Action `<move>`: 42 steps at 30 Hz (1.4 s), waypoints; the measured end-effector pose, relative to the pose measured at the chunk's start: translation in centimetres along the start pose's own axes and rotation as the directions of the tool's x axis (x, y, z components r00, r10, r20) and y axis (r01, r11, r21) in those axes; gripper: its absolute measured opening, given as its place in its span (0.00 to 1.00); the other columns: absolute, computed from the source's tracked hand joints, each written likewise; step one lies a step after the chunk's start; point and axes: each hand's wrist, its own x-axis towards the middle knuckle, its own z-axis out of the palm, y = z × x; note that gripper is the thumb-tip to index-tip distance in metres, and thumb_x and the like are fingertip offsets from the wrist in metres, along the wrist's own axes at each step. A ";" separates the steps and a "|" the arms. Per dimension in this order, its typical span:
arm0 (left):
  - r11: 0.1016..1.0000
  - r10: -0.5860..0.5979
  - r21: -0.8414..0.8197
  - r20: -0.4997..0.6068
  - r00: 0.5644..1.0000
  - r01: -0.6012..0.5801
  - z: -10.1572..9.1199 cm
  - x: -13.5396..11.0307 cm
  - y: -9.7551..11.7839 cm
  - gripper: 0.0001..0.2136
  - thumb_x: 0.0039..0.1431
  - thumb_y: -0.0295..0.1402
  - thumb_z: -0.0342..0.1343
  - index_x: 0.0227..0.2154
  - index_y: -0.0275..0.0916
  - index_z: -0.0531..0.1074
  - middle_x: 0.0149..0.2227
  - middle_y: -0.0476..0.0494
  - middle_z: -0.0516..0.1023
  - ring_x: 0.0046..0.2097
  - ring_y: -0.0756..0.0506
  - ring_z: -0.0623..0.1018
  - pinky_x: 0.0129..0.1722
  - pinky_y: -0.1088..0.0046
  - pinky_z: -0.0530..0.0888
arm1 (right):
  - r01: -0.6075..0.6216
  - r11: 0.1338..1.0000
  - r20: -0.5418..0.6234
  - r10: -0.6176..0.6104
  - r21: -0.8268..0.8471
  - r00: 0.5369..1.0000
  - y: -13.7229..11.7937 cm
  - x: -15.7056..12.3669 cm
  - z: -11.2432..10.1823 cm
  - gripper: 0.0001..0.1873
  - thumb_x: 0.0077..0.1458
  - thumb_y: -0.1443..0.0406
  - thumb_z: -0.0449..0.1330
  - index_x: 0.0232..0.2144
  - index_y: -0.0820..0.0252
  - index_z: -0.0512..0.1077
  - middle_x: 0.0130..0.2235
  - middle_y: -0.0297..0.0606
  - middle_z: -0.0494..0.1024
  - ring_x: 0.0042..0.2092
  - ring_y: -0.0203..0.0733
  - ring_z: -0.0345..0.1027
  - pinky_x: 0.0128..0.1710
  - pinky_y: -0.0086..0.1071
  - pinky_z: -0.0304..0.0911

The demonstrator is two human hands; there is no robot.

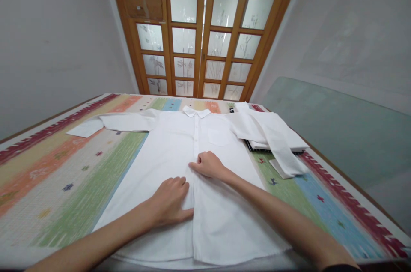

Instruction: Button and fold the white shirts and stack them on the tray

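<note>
A white button-up shirt (167, 147) lies spread face up, its collar at the far end and its front placket running toward me. My right hand (207, 165) is closed, with thumb and curled fingers at the placket below the chest. Nearer to me, my left hand (171, 199) rests on the shirt's left panel, its fingers bent against the cloth and its thumb reaching to the placket edge. Fingertips of both hands are partly hidden. One sleeve (128, 121) stretches out to the left; the other sleeve (278, 143) lies bent over a folded stack on the right.
Under the shirt is a striped, patterned cover (86, 186) on a flat surface. A folded stack of white and dark cloth (282, 130) sits at the right. A pale green panel (340, 130) stands along the right wall. Wooden glass-paned doors (199, 36) are beyond the far edge.
</note>
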 end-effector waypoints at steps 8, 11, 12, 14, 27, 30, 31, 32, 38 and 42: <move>0.999 0.034 -0.004 0.153 0.988 -0.034 -0.1 -0.3 1.6 0.13 0.61 0.33 0.43 0.29 0.37 0.72 0.31 0.38 0.79 0.33 0.39 0.79 0.33 0.65 0.72 | -0.015 0.999 0.021 0.016 -0.047 1.000 -0.4 0.7 0.2 0.18 0.55 0.58 0.53 0.33 0.66 0.78 0.36 0.51 0.80 0.38 0.49 0.74 0.33 0.33 0.59; 0.997 0.071 -0.025 0.145 0.987 -0.068 0.1 -0.3 1.3 0.14 0.62 0.32 0.42 0.29 0.37 0.72 0.31 0.38 0.79 0.33 0.40 0.79 0.34 0.65 0.72 | 0.026 1.000 0.008 -0.026 0.012 1.000 0.0 0.5 -0.2 0.17 0.56 0.61 0.52 0.26 0.64 0.76 0.33 0.49 0.81 0.35 0.45 0.73 0.32 0.31 0.59; 0.997 0.071 -0.034 0.140 0.988 -0.067 0.2 -0.3 1.1 0.14 0.62 0.32 0.42 0.29 0.38 0.72 0.30 0.38 0.79 0.33 0.40 0.79 0.34 0.66 0.72 | 0.044 0.998 0.001 -0.044 0.048 0.999 0.2 0.3 -0.3 0.16 0.56 0.62 0.52 0.24 0.64 0.75 0.31 0.47 0.80 0.34 0.43 0.73 0.32 0.30 0.58; 0.997 0.066 -0.050 0.127 0.990 -0.061 0.2 -0.3 0.9 0.13 0.63 0.33 0.43 0.30 0.38 0.72 0.30 0.38 0.79 0.34 0.40 0.79 0.35 0.66 0.72 | 0.063 0.985 0.006 -0.065 0.162 0.998 0.7 0.2 -0.4 0.15 0.56 0.65 0.52 0.20 0.62 0.71 0.25 0.42 0.78 0.28 0.38 0.70 0.29 0.28 0.57; 0.976 -0.076 -0.214 -0.174 0.982 0.038 -0.7 7.2 -3.6 0.13 0.61 0.31 0.48 0.44 0.35 0.74 0.38 0.39 0.78 0.40 0.43 0.77 0.43 0.68 0.70 | -0.115 0.629 0.194 -0.058 0.769 0.979 3.5 1.1 1.2 0.05 0.50 0.69 0.51 0.24 0.59 0.64 0.11 0.23 0.64 0.11 0.29 0.54 0.11 0.22 0.42; 0.972 -0.042 -0.236 -0.199 0.979 -0.006 -0.3 8.7 -3.8 0.11 0.59 0.30 0.48 0.37 0.36 0.77 0.35 0.41 0.77 0.38 0.44 0.76 0.42 0.70 0.70 | -0.114 0.613 0.186 -0.056 0.782 0.981 3.3 0.9 1.0 0.04 0.49 0.68 0.52 0.24 0.59 0.64 0.09 0.23 0.63 0.11 0.30 0.55 0.11 0.21 0.42; 0.970 -0.043 -0.243 -0.205 0.978 -0.008 -0.2 9.0 -3.8 0.11 0.58 0.29 0.49 0.35 0.36 0.77 0.34 0.41 0.76 0.38 0.44 0.76 0.41 0.70 0.69 | -0.111 0.608 0.183 -0.059 0.786 0.981 3.3 0.8 0.9 0.04 0.49 0.68 0.51 0.24 0.59 0.64 0.09 0.23 0.63 0.10 0.30 0.54 0.11 0.21 0.42; 0.968 -0.049 -0.252 -0.212 0.976 -0.006 0.0 9.2 -3.8 0.10 0.57 0.28 0.49 0.34 0.36 0.76 0.34 0.41 0.76 0.37 0.44 0.76 0.40 0.70 0.69 | -0.107 0.604 0.180 -0.061 0.790 0.982 3.3 0.8 0.9 0.04 0.49 0.68 0.51 0.24 0.59 0.64 0.09 0.23 0.63 0.10 0.30 0.54 0.10 0.21 0.41; 0.926 -0.067 -0.377 -0.170 0.983 -0.002 -0.2 9.7 -4.6 0.07 0.53 0.28 0.51 0.31 0.36 0.75 0.32 0.43 0.77 0.34 0.46 0.75 0.36 0.72 0.69 | -0.088 0.607 0.154 -0.058 0.789 0.986 3.6 1.1 1.4 0.04 0.48 0.67 0.52 0.24 0.58 0.64 0.09 0.23 0.63 0.10 0.30 0.55 0.10 0.21 0.41; 0.874 -0.097 -0.484 -0.113 0.989 0.030 -1.0 9.7 -5.1 0.05 0.51 0.29 0.54 0.28 0.37 0.75 0.28 0.47 0.77 0.31 0.47 0.75 0.33 0.74 0.68 | -0.062 0.606 0.123 -0.058 0.793 0.991 3.6 1.1 1.6 0.03 0.48 0.68 0.53 0.24 0.59 0.65 0.10 0.22 0.63 0.11 0.30 0.56 0.11 0.21 0.44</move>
